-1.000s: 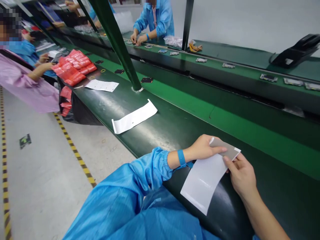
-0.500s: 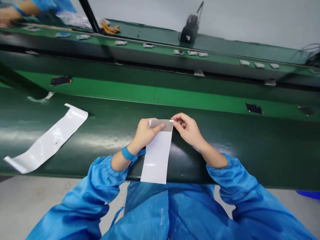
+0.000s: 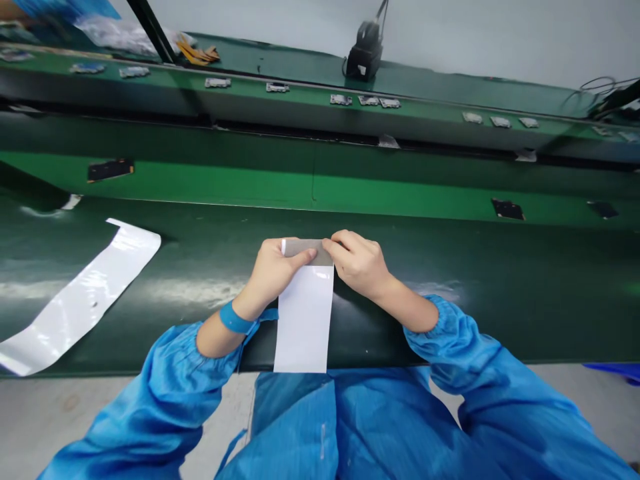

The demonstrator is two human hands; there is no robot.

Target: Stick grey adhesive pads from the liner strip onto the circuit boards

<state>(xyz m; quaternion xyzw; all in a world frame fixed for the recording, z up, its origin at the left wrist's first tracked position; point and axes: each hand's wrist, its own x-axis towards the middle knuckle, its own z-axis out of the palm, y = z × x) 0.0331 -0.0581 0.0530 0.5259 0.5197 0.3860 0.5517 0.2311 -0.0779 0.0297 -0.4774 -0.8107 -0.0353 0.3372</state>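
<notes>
Between my hands is a long white strip (image 3: 303,327) with a grey band (image 3: 324,257) across its far end. It hangs toward the table's near edge, in front of my body. My left hand (image 3: 274,270) grips the left side of the far end, thumb lying over the grey band. At the right corner of that same end, my right hand (image 3: 357,261) pinches the strip between thumb and fingers. A blue band (image 3: 234,320) circles my left wrist. Another glossy white strip (image 3: 95,293), curled at its ends, lies on the table to the left.
Beyond the dark green table (image 3: 475,293) runs a bright green conveyor belt (image 3: 225,187) carrying flat black pieces (image 3: 508,209). Several small silvery parts (image 3: 369,101) line the shelf above. A black device (image 3: 365,57) stands farther back. A co-worker's blue sleeve (image 3: 75,8) shows at top left.
My right hand has shifted left, its thumb and fingers now over the strip's right corner. The far end shows more grey on the right. The whole view has turned slightly.
</notes>
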